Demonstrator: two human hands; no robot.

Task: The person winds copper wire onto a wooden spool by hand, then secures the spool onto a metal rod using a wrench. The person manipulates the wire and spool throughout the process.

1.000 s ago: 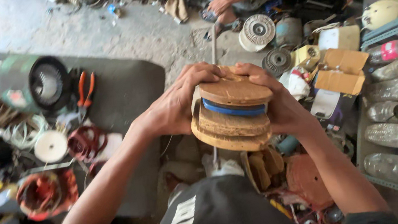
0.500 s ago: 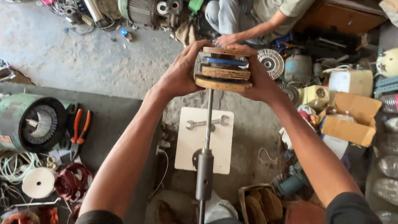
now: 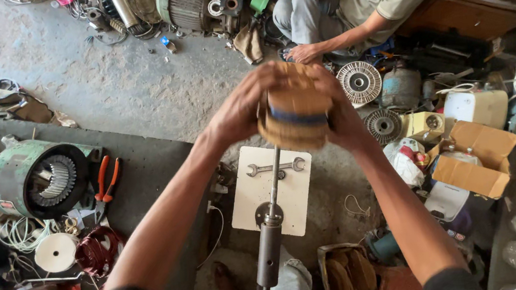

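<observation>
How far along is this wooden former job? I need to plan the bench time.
Done: the stacked wooden former already sits on the metal shaft. In hand: left hand and right hand grip its sides. Left: no wire shows on it; the spanner lies unused on the white board.

Green motor stator (image 3: pixel 36 179), red-handled pliers (image 3: pixel 105 180), spanner (image 3: pixel 275 168) on white board (image 3: pixel 270 192), cardboard box (image 3: pixel 475 161).

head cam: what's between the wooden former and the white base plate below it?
In the head view, a metal shaft runs from the wooden former down over the white base plate; an open-ended spanner lies on the plate.
</observation>
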